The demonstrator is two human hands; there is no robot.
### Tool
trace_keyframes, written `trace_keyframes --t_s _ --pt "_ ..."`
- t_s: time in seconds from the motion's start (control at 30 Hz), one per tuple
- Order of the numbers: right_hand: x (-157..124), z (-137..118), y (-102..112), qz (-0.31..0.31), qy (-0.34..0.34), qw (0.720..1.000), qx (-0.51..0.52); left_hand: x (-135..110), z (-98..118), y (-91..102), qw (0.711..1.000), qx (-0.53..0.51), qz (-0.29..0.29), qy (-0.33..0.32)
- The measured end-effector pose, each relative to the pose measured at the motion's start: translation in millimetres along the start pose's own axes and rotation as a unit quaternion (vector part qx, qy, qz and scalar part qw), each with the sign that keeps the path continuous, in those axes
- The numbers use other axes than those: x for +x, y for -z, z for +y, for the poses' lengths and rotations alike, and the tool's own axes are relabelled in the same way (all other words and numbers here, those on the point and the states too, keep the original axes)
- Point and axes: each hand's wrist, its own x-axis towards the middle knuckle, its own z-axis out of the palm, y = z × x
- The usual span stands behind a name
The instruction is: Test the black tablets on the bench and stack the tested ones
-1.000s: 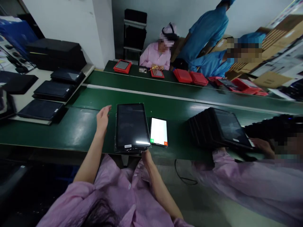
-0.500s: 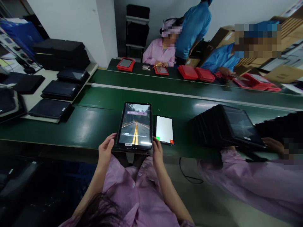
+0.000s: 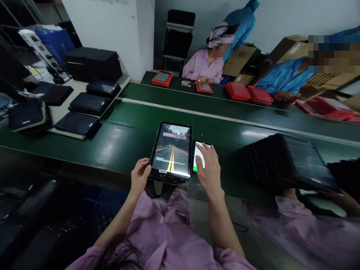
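Black tablets (image 3: 76, 123): flat rect. slabs, glossy, small white labels, on pale board (image 3: 69, 133).
Worktop (image 3: 112, 152): smooth dk green, w/ sheen.
Our L hand (image 3: 140, 173): curled at lit tablet's (image 3: 172, 152) lower-L edge; we can't tell if gripping.
Lit tablet: at worktop's near edge, betw. our hands; rounded black bezel, glossy glass, road/forest pic, yellow lines.
Small device (image 3: 197, 152): just R, white screen, partly hidden.
Our R hand (image 3: 208, 165): fingers spread over small device.
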Motion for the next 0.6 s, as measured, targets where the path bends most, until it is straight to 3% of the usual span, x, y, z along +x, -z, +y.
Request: trace_keyframes --t_s 0.1,0.3,0.6 --pt "-11 -10 -1 -0.005 0.004 0.998 0.064 0 -7 -6.7 1.000 0.000 0.022 -0.007" --pt "-31 -40 -11 -0.071 0.142 0.976 0.148 -5 -20 -15.3 0.997 -0.005 0.041 -0.059" --pt "-29 -39 -22 -0.088 0.171 0.971 0.139 -3 -33 -12.0 0.988 0.059 0.013 -0.139"
